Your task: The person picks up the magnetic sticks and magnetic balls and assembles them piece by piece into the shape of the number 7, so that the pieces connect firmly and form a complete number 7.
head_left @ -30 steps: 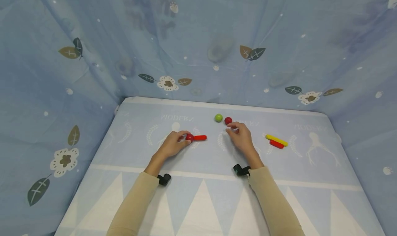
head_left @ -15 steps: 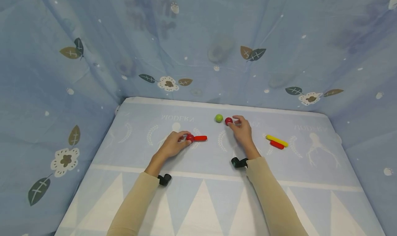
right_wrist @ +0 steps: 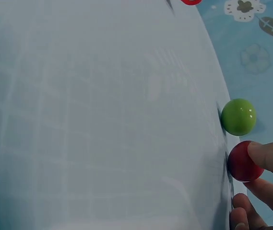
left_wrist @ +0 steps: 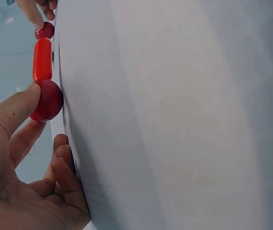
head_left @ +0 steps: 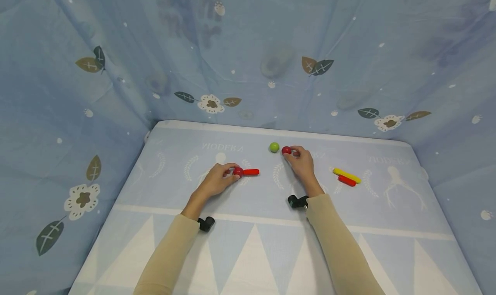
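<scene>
My left hand [head_left: 216, 181] pinches a red ball [head_left: 238, 172] between thumb and fingers, low at the table. A short red stick [head_left: 252, 172] extends to the right from that ball, end against it. In the left wrist view the thumb lies on the near side of the ball [left_wrist: 49, 99]. Farther right, my right hand [head_left: 303, 162] pinches a second red ball [head_left: 286, 150] with thumb and forefinger. Just left of this one sits a green ball [head_left: 274, 147], a small gap between them in the right wrist view.
Right of the right hand, a yellow stick [head_left: 347, 175] and a shorter red stick [head_left: 346, 181] lie side by side. The table [head_left: 248, 200] has a patterned pale cloth; a blue patterned curtain [head_left: 248, 62] rises behind its back edge. A black wrist camera [head_left: 297, 201] sits at each wrist.
My right hand has moved slightly forward and left, and its thumb and forefinger have come onto the second red ball. The left hand keeps its hold on the first ball.
</scene>
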{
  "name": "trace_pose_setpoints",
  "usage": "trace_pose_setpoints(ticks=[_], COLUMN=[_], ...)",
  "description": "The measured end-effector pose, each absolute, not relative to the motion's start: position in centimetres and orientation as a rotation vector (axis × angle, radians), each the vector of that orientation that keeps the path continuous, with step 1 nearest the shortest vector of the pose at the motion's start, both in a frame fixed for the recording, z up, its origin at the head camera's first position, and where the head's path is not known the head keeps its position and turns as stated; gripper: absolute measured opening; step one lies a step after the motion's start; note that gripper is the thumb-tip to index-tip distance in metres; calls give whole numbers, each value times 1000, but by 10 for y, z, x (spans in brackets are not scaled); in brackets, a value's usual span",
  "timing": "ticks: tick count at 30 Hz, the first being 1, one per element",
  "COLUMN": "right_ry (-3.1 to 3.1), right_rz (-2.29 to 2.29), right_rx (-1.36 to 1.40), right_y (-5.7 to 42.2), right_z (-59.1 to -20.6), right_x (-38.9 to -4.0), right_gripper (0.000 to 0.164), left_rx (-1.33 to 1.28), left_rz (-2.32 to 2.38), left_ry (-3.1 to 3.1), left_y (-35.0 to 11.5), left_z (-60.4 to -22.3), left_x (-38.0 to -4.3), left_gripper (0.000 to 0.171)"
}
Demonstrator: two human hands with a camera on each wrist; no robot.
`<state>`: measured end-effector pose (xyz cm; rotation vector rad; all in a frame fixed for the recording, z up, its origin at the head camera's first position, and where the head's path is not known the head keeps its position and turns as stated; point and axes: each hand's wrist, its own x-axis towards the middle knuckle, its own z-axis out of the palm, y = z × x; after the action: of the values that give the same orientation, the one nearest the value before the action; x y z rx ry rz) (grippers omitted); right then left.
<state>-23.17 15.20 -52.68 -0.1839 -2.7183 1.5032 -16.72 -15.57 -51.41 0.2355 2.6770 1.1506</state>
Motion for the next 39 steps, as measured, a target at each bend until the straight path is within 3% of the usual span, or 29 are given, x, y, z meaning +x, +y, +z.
trace_pose_setpoints(ticks=[21, 39], right_ry=[-2713, -2862], right_rz=[1564, 1600], right_rx=[-201, 91], right_y=[151, 142], right_z=[-517, -517], right_x=[-225, -188], right_gripper=[39, 37], left_rx=[230, 232], left_rz=[1135, 1146], left_ry=[2685, 2682], left_y=[-153, -154], left_z=[-513, -513], left_x=[-167, -165], left_gripper=[41, 42])
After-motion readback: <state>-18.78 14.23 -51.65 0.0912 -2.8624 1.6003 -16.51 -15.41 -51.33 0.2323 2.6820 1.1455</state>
